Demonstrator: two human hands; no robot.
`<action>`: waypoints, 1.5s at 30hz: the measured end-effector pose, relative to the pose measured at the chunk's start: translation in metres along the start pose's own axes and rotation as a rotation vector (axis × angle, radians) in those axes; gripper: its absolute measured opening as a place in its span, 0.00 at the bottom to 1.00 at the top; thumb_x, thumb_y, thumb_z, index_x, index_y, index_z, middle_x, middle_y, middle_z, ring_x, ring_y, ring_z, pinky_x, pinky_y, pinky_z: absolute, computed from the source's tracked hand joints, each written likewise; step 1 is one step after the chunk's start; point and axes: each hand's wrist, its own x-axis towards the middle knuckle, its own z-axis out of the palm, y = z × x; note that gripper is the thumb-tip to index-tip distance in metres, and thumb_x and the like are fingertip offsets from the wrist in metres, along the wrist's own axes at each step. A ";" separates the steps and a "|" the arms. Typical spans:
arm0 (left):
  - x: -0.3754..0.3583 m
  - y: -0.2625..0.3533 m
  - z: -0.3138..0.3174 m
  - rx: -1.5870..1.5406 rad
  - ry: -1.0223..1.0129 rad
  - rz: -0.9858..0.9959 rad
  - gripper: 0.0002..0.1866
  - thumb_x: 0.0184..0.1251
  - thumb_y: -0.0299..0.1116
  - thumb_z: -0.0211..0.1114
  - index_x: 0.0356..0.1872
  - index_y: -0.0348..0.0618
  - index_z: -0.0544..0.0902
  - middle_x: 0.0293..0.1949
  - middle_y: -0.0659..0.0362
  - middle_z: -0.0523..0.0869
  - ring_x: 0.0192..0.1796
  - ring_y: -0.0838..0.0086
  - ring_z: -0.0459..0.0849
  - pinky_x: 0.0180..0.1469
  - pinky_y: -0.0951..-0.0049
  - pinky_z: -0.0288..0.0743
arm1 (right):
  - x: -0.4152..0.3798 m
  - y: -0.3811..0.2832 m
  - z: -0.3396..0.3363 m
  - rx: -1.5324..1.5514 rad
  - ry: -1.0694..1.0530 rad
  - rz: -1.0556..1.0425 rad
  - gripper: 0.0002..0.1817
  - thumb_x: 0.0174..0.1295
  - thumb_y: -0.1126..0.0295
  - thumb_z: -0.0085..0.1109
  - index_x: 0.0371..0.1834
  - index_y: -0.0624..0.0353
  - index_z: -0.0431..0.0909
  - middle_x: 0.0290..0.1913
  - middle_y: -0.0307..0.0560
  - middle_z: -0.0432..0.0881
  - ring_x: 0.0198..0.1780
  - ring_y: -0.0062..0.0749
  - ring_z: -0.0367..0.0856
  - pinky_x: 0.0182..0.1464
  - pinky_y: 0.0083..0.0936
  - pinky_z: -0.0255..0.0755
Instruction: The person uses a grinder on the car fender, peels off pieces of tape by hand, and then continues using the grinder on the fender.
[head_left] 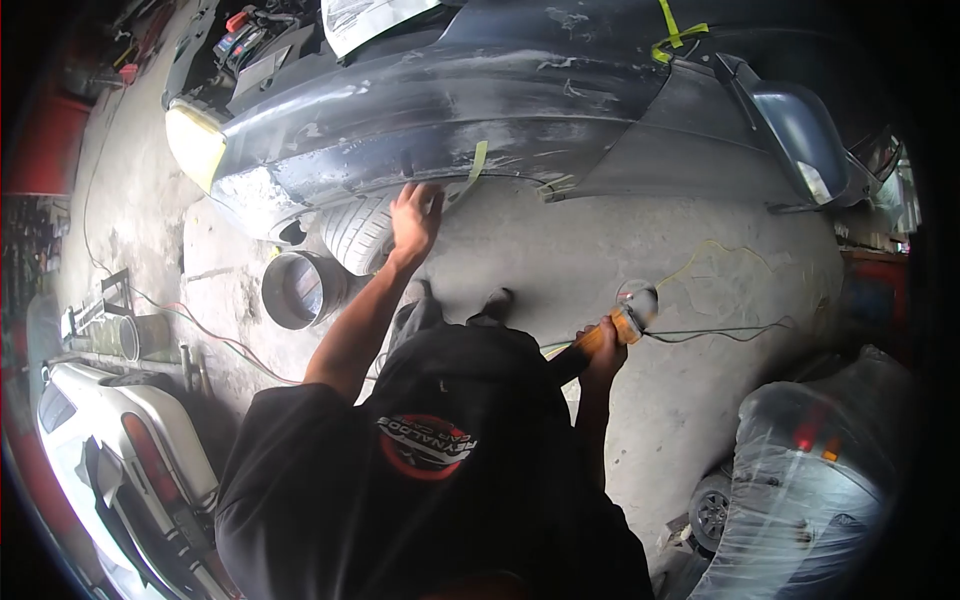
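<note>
My left hand [417, 215] reaches forward to the lower edge of a grey, sanded car fender [400, 130], just above the wheel arch. Its fingers are extended, a little bent, and hold nothing; their tips overlap the panel edge. A strip of yellow-green tape [480, 160] hangs from the arch to the right of these fingers. Low at my right side, my right hand [604, 352] is wrapped around a yellow-and-black angle grinder [625, 324]. The grinder's round disc end [645, 303] points forward, away from my body and over the floor.
A tire [358, 235] and a metal bucket [292, 290] stand below the fender. Hoses and cords [225, 342] cross the concrete floor [540, 235]. A white car [130, 440] is at left, a plastic-covered car [810, 480] at right. The side mirror [800, 130] juts out.
</note>
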 end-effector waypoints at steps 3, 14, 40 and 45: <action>0.033 0.025 0.033 0.052 0.061 -0.004 0.05 0.68 0.35 0.67 0.42 0.50 0.86 0.36 0.59 0.84 0.40 0.62 0.83 0.47 0.58 0.70 | 0.005 -0.001 -0.012 -0.034 0.031 -0.084 0.15 0.66 0.59 0.64 0.40 0.61 0.75 0.28 0.46 0.76 0.25 0.33 0.78 0.30 0.31 0.77; 0.031 0.070 0.073 -0.031 0.198 -0.025 0.24 0.66 0.34 0.69 0.64 0.52 0.80 0.53 0.52 0.80 0.55 0.56 0.80 0.57 0.56 0.71 | 0.023 -0.009 -0.069 0.022 0.127 -0.057 0.17 0.64 0.61 0.63 0.46 0.64 0.77 0.34 0.44 0.78 0.33 0.34 0.82 0.36 0.33 0.80; 0.089 0.102 0.077 -1.582 0.290 -1.522 0.06 0.72 0.38 0.70 0.36 0.53 0.82 0.27 0.69 0.84 0.27 0.74 0.86 0.29 0.75 0.71 | 0.036 -0.016 -0.065 0.086 0.009 -0.069 0.19 0.65 0.62 0.64 0.50 0.65 0.74 0.30 0.48 0.77 0.28 0.35 0.79 0.35 0.33 0.80; 0.102 0.090 0.074 -1.503 0.162 -1.566 0.12 0.78 0.36 0.57 0.30 0.51 0.75 0.18 0.69 0.76 0.21 0.76 0.84 0.26 0.71 0.70 | 0.044 -0.009 -0.069 0.096 0.062 -0.068 0.16 0.65 0.59 0.65 0.42 0.60 0.74 0.27 0.46 0.76 0.24 0.36 0.79 0.27 0.33 0.78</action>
